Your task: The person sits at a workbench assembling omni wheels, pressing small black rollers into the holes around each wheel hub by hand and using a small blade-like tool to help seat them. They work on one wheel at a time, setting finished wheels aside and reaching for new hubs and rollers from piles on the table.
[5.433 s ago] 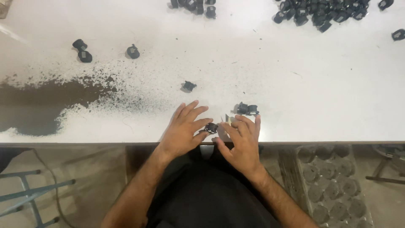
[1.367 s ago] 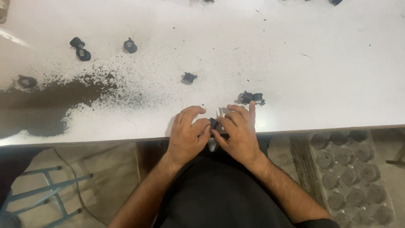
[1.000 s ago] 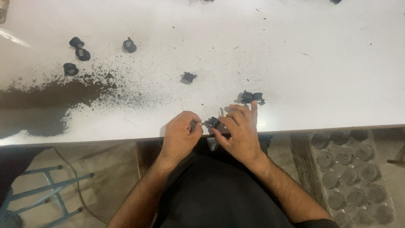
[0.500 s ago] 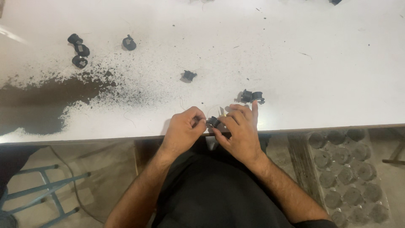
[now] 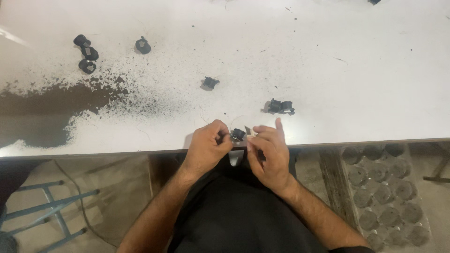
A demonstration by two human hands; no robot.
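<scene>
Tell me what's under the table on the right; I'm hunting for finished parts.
A tray of round dark pieces on the floor. The table covers its far end, so how far it extends is hidden.

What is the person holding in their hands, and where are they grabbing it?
A small black part, pinched by its left side in the left hand fingertips at the table edge. The right hand is beside it; whether it touches the part cannot be told.

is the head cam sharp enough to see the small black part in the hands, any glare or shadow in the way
Head view: the small black part between left hand and right hand is soft, detail lost; a glare streak on the white table at far left; under the edge, dim.
</scene>
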